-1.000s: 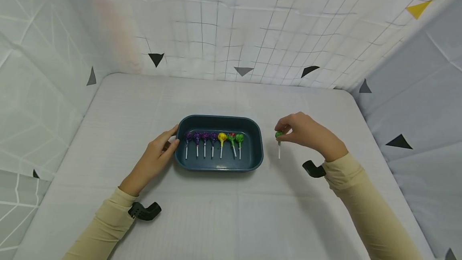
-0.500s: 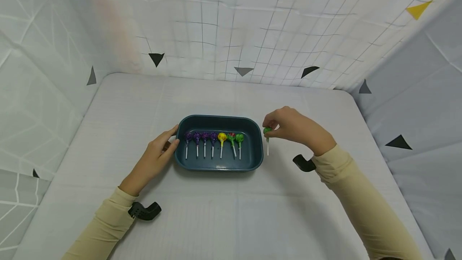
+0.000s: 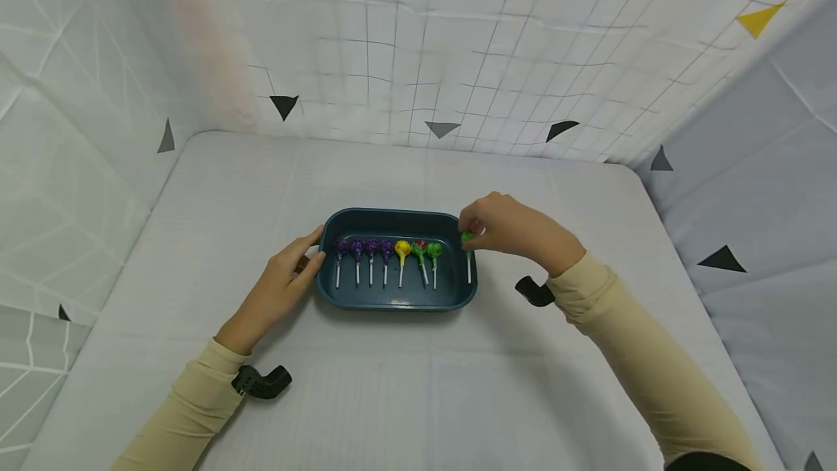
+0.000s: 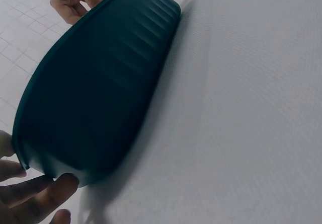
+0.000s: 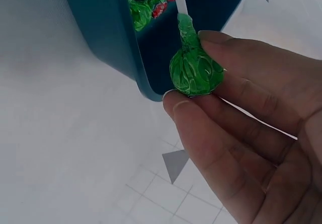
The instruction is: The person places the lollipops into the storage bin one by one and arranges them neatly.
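Observation:
A dark teal rectangular tray [image 3: 386, 298] sits on the table, several wrapped lollipops lying in a row inside. From left to right they are purple lollipops [image 3: 371, 247], a yellow lollipop [image 3: 402, 248], a red-and-green lollipop [image 3: 419, 247] and a green lollipop [image 3: 434, 251]. My left hand [image 3: 280, 286] touches the tray's left end; its fingertips [image 4: 68, 182] rest against the outer wall in the left wrist view. Over the right rim, my right hand [image 3: 516, 232] pinches another green lollipop [image 5: 195, 72] by its wrapped head, white stick pointing toward me in the head view.
The table [image 3: 314, 413] is covered in white cloth. White hanging sheets with grid lines and triangles surround its back [image 3: 445, 42] and sides. Black wrist cameras are strapped at the left cuff [image 3: 263, 382] and right cuff [image 3: 535, 291].
My right hand has carried the green lollipop leftward from beside the tray to above its right rim. The left hand, the tray and the row of lollipops have stayed put.

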A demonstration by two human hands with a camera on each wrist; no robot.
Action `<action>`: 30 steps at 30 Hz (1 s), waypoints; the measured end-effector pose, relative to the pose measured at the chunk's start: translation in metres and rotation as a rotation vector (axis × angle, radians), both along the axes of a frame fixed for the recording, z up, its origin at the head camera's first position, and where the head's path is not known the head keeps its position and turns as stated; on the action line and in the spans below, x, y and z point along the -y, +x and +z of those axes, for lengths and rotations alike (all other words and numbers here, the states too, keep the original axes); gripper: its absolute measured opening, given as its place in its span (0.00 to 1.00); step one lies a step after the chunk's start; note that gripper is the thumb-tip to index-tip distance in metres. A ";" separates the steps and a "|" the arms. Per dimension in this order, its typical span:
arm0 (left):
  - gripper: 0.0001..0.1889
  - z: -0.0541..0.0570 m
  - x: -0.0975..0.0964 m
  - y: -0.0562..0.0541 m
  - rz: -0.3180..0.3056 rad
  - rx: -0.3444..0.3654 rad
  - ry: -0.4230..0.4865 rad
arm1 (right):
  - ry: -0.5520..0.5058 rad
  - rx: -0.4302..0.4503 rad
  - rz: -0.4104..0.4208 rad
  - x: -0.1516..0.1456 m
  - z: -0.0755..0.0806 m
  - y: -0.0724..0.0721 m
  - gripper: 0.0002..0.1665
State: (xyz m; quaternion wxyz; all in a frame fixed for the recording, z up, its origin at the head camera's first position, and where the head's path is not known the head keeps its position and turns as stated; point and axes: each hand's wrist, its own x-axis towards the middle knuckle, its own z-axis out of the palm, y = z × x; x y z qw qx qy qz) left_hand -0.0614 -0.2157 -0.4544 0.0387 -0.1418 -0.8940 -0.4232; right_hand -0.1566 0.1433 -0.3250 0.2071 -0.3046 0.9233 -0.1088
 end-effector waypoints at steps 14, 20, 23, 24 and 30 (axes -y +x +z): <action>0.27 0.000 0.001 0.000 0.000 0.000 0.001 | 0.076 -0.006 0.100 0.023 -0.016 -0.007 0.08; 0.28 -0.001 0.002 0.000 0.000 -0.002 -0.002 | 0.127 0.025 0.111 0.033 -0.023 -0.012 0.08; 0.28 -0.002 0.002 -0.001 -0.001 -0.003 -0.002 | 0.157 0.034 0.113 0.037 -0.026 -0.015 0.07; 0.28 -0.002 0.002 -0.001 -0.001 -0.004 -0.002 | 0.168 0.033 0.114 0.039 -0.027 -0.015 0.07; 0.28 -0.003 0.002 -0.002 -0.003 -0.012 -0.002 | 0.225 0.017 0.102 0.047 -0.030 -0.014 0.07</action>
